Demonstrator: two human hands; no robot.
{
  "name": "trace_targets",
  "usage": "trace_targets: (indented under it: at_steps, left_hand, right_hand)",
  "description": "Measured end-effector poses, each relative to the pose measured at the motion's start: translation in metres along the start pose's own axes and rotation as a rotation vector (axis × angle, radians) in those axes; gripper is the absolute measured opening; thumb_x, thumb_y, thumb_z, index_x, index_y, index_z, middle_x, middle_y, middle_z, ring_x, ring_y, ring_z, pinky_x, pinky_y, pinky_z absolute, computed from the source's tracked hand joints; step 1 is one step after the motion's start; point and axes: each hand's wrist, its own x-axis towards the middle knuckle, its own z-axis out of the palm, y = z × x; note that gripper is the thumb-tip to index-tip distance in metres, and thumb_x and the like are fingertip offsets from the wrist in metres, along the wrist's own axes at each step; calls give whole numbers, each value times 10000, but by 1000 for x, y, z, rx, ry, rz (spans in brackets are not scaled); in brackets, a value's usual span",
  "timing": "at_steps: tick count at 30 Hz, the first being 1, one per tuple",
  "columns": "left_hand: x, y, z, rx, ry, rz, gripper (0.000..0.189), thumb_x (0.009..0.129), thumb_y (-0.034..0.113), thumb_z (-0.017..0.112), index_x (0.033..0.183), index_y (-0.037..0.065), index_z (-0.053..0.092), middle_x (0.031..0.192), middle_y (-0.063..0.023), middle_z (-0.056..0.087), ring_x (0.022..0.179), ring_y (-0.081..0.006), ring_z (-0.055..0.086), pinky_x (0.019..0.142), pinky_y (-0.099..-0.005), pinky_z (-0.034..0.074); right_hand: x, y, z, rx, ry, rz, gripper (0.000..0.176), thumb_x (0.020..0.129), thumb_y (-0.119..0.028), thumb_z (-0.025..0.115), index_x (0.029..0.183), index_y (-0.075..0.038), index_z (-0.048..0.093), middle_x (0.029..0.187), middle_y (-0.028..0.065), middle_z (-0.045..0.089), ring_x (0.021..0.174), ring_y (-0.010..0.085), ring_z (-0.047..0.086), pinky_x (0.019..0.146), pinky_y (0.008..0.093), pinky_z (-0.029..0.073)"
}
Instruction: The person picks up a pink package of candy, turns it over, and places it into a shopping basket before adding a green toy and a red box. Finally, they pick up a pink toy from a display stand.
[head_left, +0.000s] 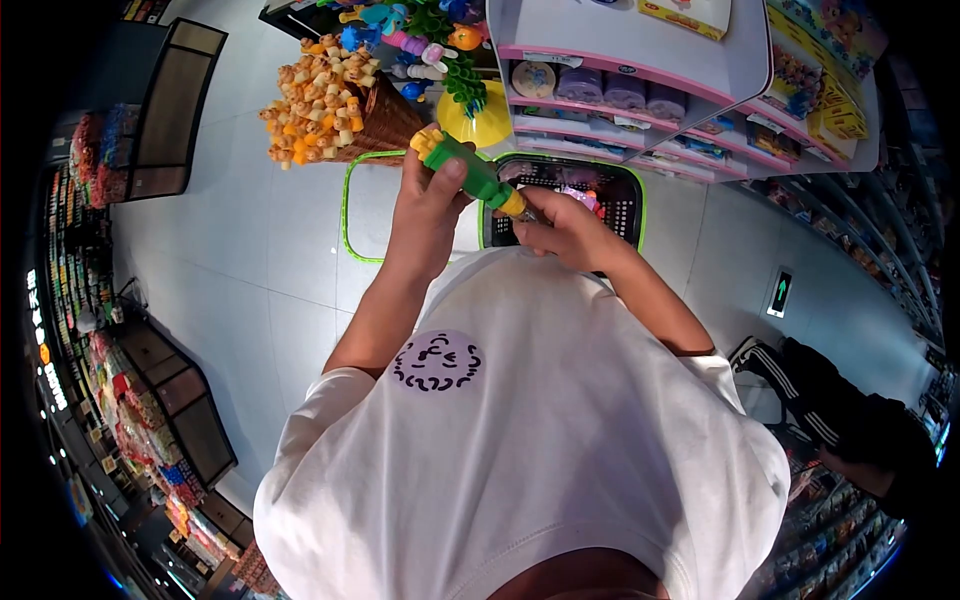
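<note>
Both hands hold a green and yellow toy-like item (pixel 472 174) in front of the chest. My left hand (pixel 430 205) is wrapped round its green upper part, near the yellow end, with the thumb on top. The fingers of my right hand (pixel 568 230) are closed on its lower end, beside a yellow collar; part of that end is hidden by the fingers. Just beyond and below the hands is a black basket (pixel 628 205) with a bright green rim and some colourful packets (pixel 582 200) inside.
A green loop handle (pixel 347 215) extends left of the basket. A cone-shaped wicker holder (pixel 388 120) with popcorn-like pieces and a yellow stand (pixel 480 120) are ahead. Pink-edged shelves (pixel 610 60) rise ahead right. Another person (pixel 840 400) is at the right.
</note>
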Motion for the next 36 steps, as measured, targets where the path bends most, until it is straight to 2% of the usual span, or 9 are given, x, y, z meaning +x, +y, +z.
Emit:
trace_targets:
  at_steps: [5,9,11,16,20,23,25,28,36]
  left_hand:
    - [6,-1,0,-38,-6,-8,702,829,361,627,1365,107,252,1218,-126,448,1109,-340,504,948,-476,387]
    - [11,3,5,19,-92,71,722,791,224,657,1373,109,245,1234,-113,438,1121,-284,490,949,-430,400]
    - [14,4,8,31,-108,88,726,775,169,661,1370,107,248,1240,-109,435,1124,-260,484,949,-409,404]
    - [22,3,7,-97,-218,35,668,773,-19,593,1342,73,256,1205,-93,456,1106,-198,479,935,-330,393]
    - [25,2,12,-154,-185,10,579,796,-25,558,1301,63,289,1188,-89,489,1087,-188,497,908,-328,413]
    - [28,3,11,-180,-158,-33,493,831,78,585,1270,54,360,1136,-66,514,1011,-192,532,887,-368,433]
    - [31,0,4,-175,-238,-105,393,869,139,558,1221,35,418,1084,-53,550,933,-168,544,825,-339,436]
    - [31,-4,2,-127,-216,-160,317,887,180,539,1157,25,477,1050,-48,567,877,-149,541,785,-323,431]
    - [39,-17,-7,-223,-217,-235,250,879,129,556,1101,23,515,981,-71,612,791,-113,535,801,-293,443]
  right_hand:
    - [4,7,-2,287,-33,-71,202,906,-134,475,1054,-17,546,661,0,460,574,75,408,527,236,359]
    - [4,0,-8,397,-65,-92,267,918,-198,430,1070,-9,543,664,20,474,569,84,414,524,227,354]
    - [6,1,-12,611,-144,-121,343,913,-248,392,1092,8,531,661,38,486,547,93,414,511,217,335]
    - [11,6,-14,841,-225,-25,405,890,-321,396,1081,12,524,660,43,499,508,103,418,487,217,337]
    - [16,9,-14,1032,-283,3,425,882,-358,395,1065,6,512,661,48,511,484,111,430,470,226,354]
    - [19,10,-11,1132,-312,-30,432,890,-366,384,1076,7,497,659,48,514,481,117,437,475,230,359]
    - [22,10,-10,1158,-318,-38,434,897,-367,376,1080,8,495,660,45,513,481,119,439,476,234,361]
    - [24,6,-8,1194,-329,-56,430,909,-365,362,1087,5,491,659,39,509,481,123,441,477,240,364]
    - [33,4,2,1217,-285,2,443,923,-374,346,1101,-2,507,667,22,482,493,123,425,473,248,365]
